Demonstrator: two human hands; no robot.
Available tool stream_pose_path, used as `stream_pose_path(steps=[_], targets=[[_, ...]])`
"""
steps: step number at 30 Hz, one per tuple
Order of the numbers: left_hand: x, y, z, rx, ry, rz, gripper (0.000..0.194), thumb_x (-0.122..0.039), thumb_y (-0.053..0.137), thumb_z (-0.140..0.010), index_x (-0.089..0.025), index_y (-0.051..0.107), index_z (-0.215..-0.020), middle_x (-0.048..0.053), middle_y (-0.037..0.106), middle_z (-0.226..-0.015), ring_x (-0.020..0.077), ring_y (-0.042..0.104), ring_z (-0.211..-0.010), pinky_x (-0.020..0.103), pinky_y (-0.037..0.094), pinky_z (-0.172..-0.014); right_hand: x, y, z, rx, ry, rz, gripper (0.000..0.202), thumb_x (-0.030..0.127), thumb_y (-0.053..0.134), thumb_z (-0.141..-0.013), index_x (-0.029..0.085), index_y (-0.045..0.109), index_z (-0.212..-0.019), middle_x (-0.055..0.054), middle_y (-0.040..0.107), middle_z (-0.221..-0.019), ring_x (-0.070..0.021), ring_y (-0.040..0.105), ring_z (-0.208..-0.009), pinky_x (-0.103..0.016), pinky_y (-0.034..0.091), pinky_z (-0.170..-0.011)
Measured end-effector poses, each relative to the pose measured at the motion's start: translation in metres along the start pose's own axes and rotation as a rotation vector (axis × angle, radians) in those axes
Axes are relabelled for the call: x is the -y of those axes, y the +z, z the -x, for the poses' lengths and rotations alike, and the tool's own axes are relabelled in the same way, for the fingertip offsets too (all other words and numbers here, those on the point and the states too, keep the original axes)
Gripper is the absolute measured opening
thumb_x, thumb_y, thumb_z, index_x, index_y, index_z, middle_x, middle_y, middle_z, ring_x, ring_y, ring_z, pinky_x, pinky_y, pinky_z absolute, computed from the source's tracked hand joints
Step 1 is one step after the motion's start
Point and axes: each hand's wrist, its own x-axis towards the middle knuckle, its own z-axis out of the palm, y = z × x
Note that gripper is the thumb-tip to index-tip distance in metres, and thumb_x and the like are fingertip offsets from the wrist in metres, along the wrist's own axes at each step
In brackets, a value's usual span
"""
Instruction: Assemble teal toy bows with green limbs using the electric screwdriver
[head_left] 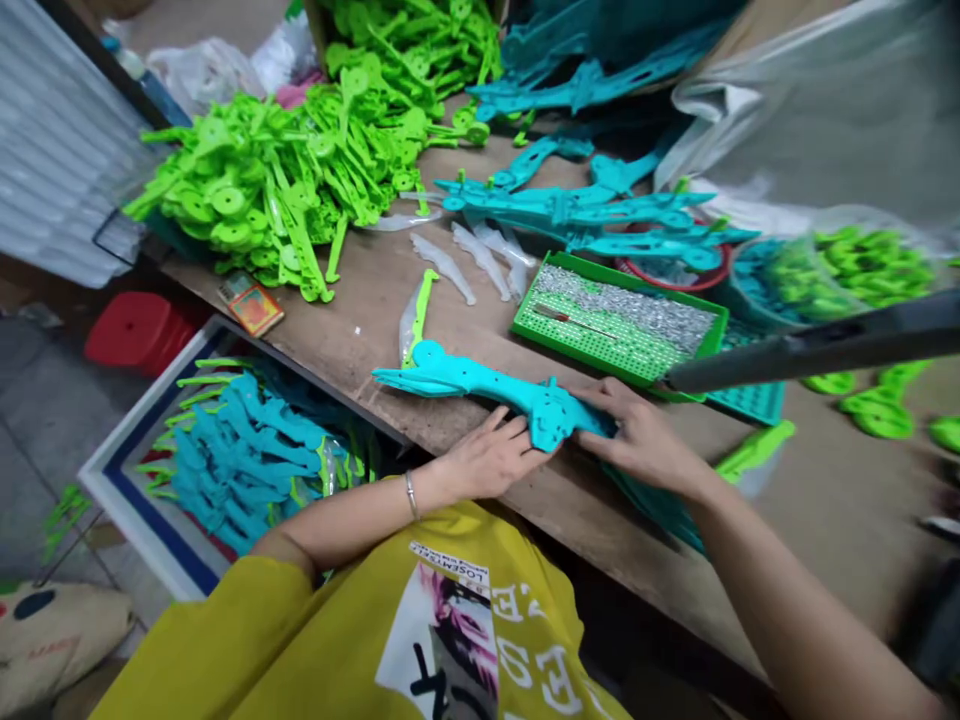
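Note:
A long blue plastic part (495, 385) lies across the front of the brown table, its wider end toward the right. My left hand (495, 455) has its fingers on the near side of that wide end. On the right end, my right hand (637, 430) grips the part between thumb and fingers. Just behind the part's left end lies a clear curved piece with a green strip (418, 318). A green tray (622, 370) of small silver pieces, with a screwdriver (551, 313) in it, stands behind my right hand.
Green parts (262, 190) are heaped at the back left, blue parts (570, 210) at the back. A grey bar (810, 350) juts in from the right. Below the table's left edge, a white-rimmed box (112, 480) holds blue and green parts. A red stool (139, 330) stands beyond.

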Motion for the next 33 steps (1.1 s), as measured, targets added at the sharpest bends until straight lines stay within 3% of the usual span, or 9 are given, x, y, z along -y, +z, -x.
stream_pose_path(steps=[7, 10, 13, 15, 17, 21, 26, 30, 33], targets=[[0.004, -0.004, 0.036, -0.275, 0.081, 0.095, 0.036, -0.013, 0.04, -0.097, -0.016, 0.06, -0.126, 0.008, 0.068, -0.127, 0.0162, 0.058, -0.124, 0.033, 0.044, -0.109, -0.005, 0.006, 0.0, -0.017, 0.03, -0.019, 0.059, 0.04, 0.059, -0.078, 0.023, 0.061, -0.135, -0.009, 0.058, -0.095, -0.0292, 0.063, -0.09, -0.046, 0.053, -0.084], [0.013, -0.022, 0.06, -0.639, -0.14, 0.142, 0.029, -0.015, 0.045, -0.093, -0.022, 0.058, -0.118, 0.003, 0.073, -0.103, 0.0128, 0.066, -0.101, 0.027, 0.053, -0.092, -0.005, 0.006, 0.0, -0.013, 0.04, -0.017, 0.06, 0.041, 0.06, -0.078, 0.024, 0.061, -0.136, -0.009, 0.057, -0.092, -0.0298, 0.062, -0.088, -0.047, 0.053, -0.082], [0.04, -0.049, 0.079, -0.83, -0.511, 0.1, 0.027, -0.017, 0.046, -0.094, -0.013, 0.05, -0.121, 0.014, 0.067, -0.107, 0.0216, 0.062, -0.107, 0.039, 0.052, -0.092, -0.003, 0.006, 0.001, -0.008, 0.044, 0.004, 0.062, 0.042, 0.06, -0.079, 0.023, 0.059, -0.138, -0.01, 0.055, -0.091, -0.0303, 0.06, -0.088, -0.047, 0.052, -0.083], [0.065, -0.063, 0.084, -0.791, -0.888, 0.116, 0.028, -0.03, 0.05, -0.096, -0.014, 0.05, -0.118, 0.014, 0.065, -0.106, 0.0227, 0.063, -0.102, 0.04, 0.051, -0.091, -0.002, 0.006, 0.001, -0.008, 0.046, 0.017, 0.063, 0.044, 0.06, -0.081, 0.023, 0.058, -0.14, -0.009, 0.053, -0.091, -0.0301, 0.06, -0.088, -0.047, 0.052, -0.084], [0.09, -0.071, 0.085, -0.579, -1.065, 0.279, 0.039, -0.041, 0.051, -0.095, -0.013, 0.048, -0.122, 0.011, 0.067, -0.099, 0.023, 0.066, -0.095, 0.04, 0.05, -0.09, -0.001, 0.005, 0.001, 0.002, 0.044, 0.021, 0.064, 0.047, 0.06, -0.082, 0.023, 0.056, -0.141, -0.009, 0.052, -0.092, -0.0295, 0.059, -0.088, -0.047, 0.052, -0.085], [0.124, -0.07, 0.073, -0.279, -1.051, 0.734, 0.052, -0.048, 0.063, -0.086, -0.013, 0.05, -0.123, 0.004, 0.067, -0.084, 0.0204, 0.066, -0.085, 0.034, 0.05, -0.08, -0.003, 0.005, 0.002, 0.024, 0.025, 0.008, 0.067, 0.048, 0.063, -0.082, 0.024, 0.053, -0.143, -0.009, 0.053, -0.094, -0.0279, 0.059, -0.09, -0.045, 0.051, -0.087], [0.136, -0.069, 0.061, -0.269, -1.001, 1.108, 0.06, -0.031, 0.076, -0.074, -0.016, 0.047, -0.125, 0.004, 0.065, -0.092, 0.0145, 0.062, -0.079, 0.028, 0.05, -0.072, -0.006, 0.006, 0.004, 0.022, 0.028, -0.021, 0.067, 0.044, 0.067, -0.081, 0.023, 0.053, -0.143, -0.009, 0.054, -0.098, -0.0274, 0.059, -0.093, -0.045, 0.051, -0.091], [0.133, -0.082, 0.052, -0.23, -1.011, 0.77, 0.061, -0.032, 0.075, -0.075, -0.014, 0.049, -0.127, 0.014, 0.058, -0.121, 0.0248, 0.062, -0.106, 0.042, 0.051, -0.092, -0.008, 0.009, 0.004, 0.006, 0.027, -0.031, 0.068, 0.043, 0.069, -0.08, 0.024, 0.053, -0.143, -0.009, 0.055, -0.103, -0.0274, 0.059, -0.095, -0.046, 0.05, -0.095], [0.116, -0.09, 0.025, -0.222, -0.771, 0.346, 0.059, -0.029, 0.068, -0.081, -0.013, 0.048, -0.134, 0.017, 0.05, -0.134, 0.0293, 0.052, -0.124, 0.047, 0.041, -0.108, -0.007, 0.008, 0.002, -0.003, 0.011, -0.027, 0.066, 0.04, 0.07, -0.08, 0.025, 0.054, -0.143, -0.009, 0.055, -0.105, -0.0269, 0.059, -0.097, -0.047, 0.05, -0.096]])
